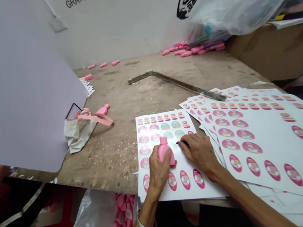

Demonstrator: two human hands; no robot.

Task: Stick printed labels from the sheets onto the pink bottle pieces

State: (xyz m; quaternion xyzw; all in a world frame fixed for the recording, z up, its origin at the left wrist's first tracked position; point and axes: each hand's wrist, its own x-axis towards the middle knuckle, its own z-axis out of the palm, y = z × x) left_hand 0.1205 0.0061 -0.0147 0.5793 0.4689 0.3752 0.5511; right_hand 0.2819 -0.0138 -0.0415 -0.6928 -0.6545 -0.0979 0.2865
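In the head view, the left hand point(160, 168) is closed around a pink bottle point(164, 153), its cap pointing toward the far side, above a sticker sheet point(181, 159) at the near edge of the tabletop point(119, 95). Apart from it, the right hand point(200, 151) pinches a small dark item point(177, 143), too small to make out, over the same sheet. More sticker sheets point(273, 131) overlap to the right, one end of a bent metal bar point(180, 83) lying on them, and further pink bottles point(197, 49) lie near the wall point(125, 25).
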